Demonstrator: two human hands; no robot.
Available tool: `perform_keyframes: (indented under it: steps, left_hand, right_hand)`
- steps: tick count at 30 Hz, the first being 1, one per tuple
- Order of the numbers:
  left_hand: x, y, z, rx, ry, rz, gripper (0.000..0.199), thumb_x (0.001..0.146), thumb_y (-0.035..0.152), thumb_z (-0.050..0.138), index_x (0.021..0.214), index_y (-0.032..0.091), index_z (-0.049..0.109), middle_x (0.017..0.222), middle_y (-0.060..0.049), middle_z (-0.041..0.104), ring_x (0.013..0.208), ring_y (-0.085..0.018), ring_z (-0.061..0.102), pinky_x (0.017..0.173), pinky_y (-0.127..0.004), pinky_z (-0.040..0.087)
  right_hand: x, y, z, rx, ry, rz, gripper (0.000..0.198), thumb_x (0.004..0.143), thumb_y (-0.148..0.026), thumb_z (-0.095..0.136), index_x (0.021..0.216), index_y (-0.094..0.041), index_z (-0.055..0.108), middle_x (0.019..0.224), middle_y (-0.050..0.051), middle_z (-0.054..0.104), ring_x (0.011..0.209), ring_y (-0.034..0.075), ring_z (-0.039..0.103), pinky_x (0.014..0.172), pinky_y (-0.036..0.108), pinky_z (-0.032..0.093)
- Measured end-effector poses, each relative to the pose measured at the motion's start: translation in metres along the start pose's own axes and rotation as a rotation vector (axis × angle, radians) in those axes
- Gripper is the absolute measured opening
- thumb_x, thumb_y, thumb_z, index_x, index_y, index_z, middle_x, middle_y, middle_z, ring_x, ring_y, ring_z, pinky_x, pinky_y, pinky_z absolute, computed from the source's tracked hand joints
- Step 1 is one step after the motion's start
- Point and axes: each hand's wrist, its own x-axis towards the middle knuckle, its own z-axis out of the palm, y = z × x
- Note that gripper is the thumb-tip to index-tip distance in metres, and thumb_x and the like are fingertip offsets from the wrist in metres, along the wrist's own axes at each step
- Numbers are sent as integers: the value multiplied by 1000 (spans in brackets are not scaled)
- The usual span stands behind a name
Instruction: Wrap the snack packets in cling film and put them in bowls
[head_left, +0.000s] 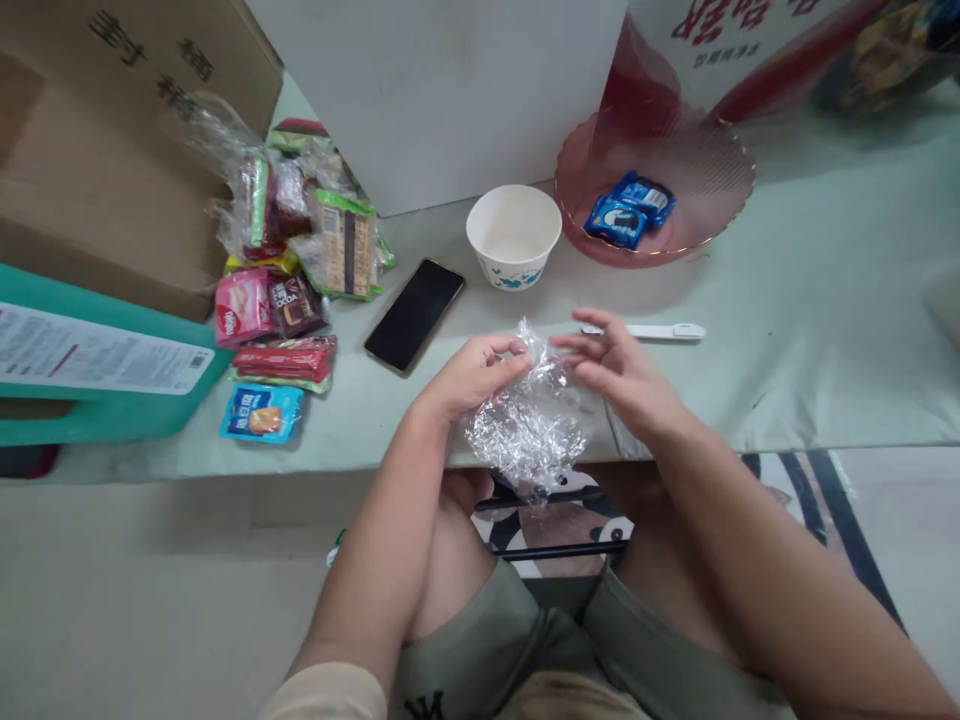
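My left hand pinches the gathered neck of a crinkled clear plastic bag between thumb and fingers. The bag hangs at the table's front edge, above my lap, and no contents show through it. Just right of its neck, my right hand is open, fingers spread; whether a fingertip touches the plastic I cannot tell. Behind that hand lies a slim white tool, partly covered by the fingers, its kind unclear. A white paper bowl with a blue-green print stands upright beyond both hands.
On the left lie a black phone, several snack packets, a blue snack packet, a cardboard box and a green container. A pink glass dish at the back right holds blue wrapped snacks. A large white box stands behind.
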Motion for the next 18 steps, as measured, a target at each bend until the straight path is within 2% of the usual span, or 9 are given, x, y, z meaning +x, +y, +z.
perform_keyframes:
  steps: [2,3,6,8,11,15,16,18]
  left_hand:
    - [0,-1,-1,-68,-12,-21,34,74,45,82,92,20,68,51,7,50,42,-7,40,44,-22,26]
    - [0,-1,-2,-144,27,-7,40,72,42,84,101,21,67,57,5,58,48,-8,48,48,-21,33]
    - [-1,1,-2,-436,170,48,66,66,39,88,122,24,56,91,-2,75,83,-16,71,74,-28,54]
    - [0,2,0,-549,166,25,73,65,39,88,126,24,52,104,-7,76,98,-23,73,85,-36,58]
    - [3,2,7,-509,195,-12,69,65,28,87,125,23,54,99,-6,76,91,-22,74,78,-34,58]
    - [9,1,9,-411,408,121,57,64,16,82,115,23,58,83,1,72,73,-13,67,57,-22,48]
    - [9,1,8,-436,406,137,56,64,17,82,114,23,59,85,1,73,73,-13,67,57,-21,47]
    - [8,3,5,-527,303,92,51,64,24,84,112,22,64,91,-2,75,76,-14,69,60,-23,51]
  right_hand:
    - [0,-5,3,-62,-104,157,45,72,-47,80,103,-22,60,76,0,64,63,14,59,57,28,48]
    - [0,-6,5,-101,-101,194,35,73,-45,78,92,-20,61,66,-3,58,55,12,53,52,26,43]
    - [1,-9,9,-120,85,149,25,76,-41,71,76,-20,57,55,-5,51,50,9,47,51,25,38]
    - [2,-9,9,-67,224,97,24,75,-39,70,77,-21,56,58,-5,55,52,9,51,54,25,41]
    - [4,-9,10,-9,298,91,26,74,-39,72,78,-22,53,64,-3,61,54,10,56,55,26,44]
    - [4,-9,10,-58,263,155,29,76,-42,73,81,-23,52,54,-6,54,43,10,49,45,25,38]
    - [4,-8,9,-65,266,159,29,76,-43,73,81,-23,52,52,-7,51,42,10,47,44,25,37]
    - [5,-6,8,-52,288,138,29,78,-44,73,83,-23,52,51,-8,49,41,10,47,43,24,37]
